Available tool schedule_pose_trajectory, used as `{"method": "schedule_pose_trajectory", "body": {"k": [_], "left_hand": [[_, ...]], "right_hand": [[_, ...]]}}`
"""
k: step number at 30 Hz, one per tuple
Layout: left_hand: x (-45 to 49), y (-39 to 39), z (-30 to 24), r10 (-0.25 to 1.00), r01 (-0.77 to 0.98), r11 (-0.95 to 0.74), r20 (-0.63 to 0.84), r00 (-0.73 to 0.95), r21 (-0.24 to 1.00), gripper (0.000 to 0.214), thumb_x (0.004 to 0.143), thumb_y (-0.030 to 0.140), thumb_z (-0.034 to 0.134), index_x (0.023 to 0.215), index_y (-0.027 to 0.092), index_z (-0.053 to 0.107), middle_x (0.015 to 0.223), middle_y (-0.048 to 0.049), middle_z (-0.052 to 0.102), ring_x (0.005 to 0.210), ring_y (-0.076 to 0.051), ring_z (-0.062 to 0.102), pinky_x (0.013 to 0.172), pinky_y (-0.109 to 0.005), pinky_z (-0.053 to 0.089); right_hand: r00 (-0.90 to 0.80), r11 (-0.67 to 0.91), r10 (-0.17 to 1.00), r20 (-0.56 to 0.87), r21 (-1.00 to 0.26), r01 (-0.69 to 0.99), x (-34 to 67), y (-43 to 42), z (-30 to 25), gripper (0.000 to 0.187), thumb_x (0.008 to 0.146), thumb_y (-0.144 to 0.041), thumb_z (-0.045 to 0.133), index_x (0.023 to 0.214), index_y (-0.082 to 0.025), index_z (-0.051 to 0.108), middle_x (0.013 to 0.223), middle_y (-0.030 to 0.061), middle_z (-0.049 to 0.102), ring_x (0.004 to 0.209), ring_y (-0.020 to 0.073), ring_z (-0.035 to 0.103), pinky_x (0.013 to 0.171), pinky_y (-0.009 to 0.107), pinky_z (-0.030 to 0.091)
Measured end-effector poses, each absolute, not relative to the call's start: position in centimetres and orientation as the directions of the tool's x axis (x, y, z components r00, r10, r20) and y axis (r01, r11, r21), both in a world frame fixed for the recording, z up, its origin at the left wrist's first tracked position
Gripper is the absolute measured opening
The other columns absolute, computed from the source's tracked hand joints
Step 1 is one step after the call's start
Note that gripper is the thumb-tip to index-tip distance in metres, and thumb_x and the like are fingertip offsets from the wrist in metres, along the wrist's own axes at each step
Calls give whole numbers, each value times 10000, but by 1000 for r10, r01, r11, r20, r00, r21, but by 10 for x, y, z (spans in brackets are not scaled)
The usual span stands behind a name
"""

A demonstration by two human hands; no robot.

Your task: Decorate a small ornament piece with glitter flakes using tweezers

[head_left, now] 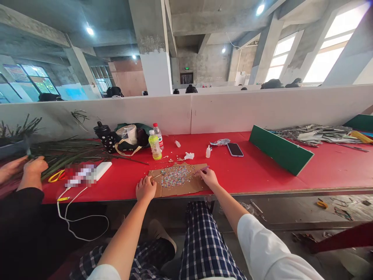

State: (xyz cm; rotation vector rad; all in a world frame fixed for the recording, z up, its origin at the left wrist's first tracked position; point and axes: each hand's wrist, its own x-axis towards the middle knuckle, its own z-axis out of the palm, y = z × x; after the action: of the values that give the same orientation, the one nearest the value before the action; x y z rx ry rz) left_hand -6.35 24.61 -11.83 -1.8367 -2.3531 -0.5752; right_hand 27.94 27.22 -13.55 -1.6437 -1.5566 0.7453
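A flat piece of brown cardboard (186, 190) lies at the table's front edge, with a scatter of small multicoloured bits (176, 176) across its middle. My left hand (145, 188) rests on the cardboard's left end, fingers closed around a thin stick (157, 176) that points toward the bits. At the right end, my right hand (209, 179) pinches a slim purple pen-like tool (204, 168), its tip near the bits. Just beyond the cardboard are a crumpled white tissue (189, 156) and a small white dropper bottle (208, 151).
Behind stand two drink bottles (155, 146), a black tumbler (105, 137) and a bag (131, 142). A phone (235, 149) and an upright green board (279, 149) are to the right. At left, a co-worker's hands (35, 166) are near long green stalks (67, 151), yellow-handled scissors (56, 176) and white cables (83, 219).
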Motion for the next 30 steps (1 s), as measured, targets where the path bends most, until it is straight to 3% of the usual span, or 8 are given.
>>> {"method": "schedule_pose_trajectory", "body": {"k": [14, 30], "left_hand": [[-64, 245, -115, 919, 951, 203, 290, -268, 234, 408, 1009, 403, 670, 1356, 192, 627, 1461, -115, 601, 1334, -285, 594, 1139, -557, 514], [-63, 245, -116, 925, 947, 205, 267, -270, 246, 428, 1010, 410, 668, 1375, 194, 615, 1469, -117, 594, 1336, -289, 592, 1138, -561, 513]], "right_hand": [[100, 30, 989, 105, -820, 572, 278, 272, -136, 298, 1030, -425, 655, 1163, -161, 692, 1106, 60, 733, 913, 175, 719, 817, 365, 633], [87, 31, 991, 98, -822, 568, 280, 271, -134, 323, 1026, -416, 659, 1237, -172, 674, 1214, 80, 710, 1015, 208, 712, 885, 411, 629]]}}
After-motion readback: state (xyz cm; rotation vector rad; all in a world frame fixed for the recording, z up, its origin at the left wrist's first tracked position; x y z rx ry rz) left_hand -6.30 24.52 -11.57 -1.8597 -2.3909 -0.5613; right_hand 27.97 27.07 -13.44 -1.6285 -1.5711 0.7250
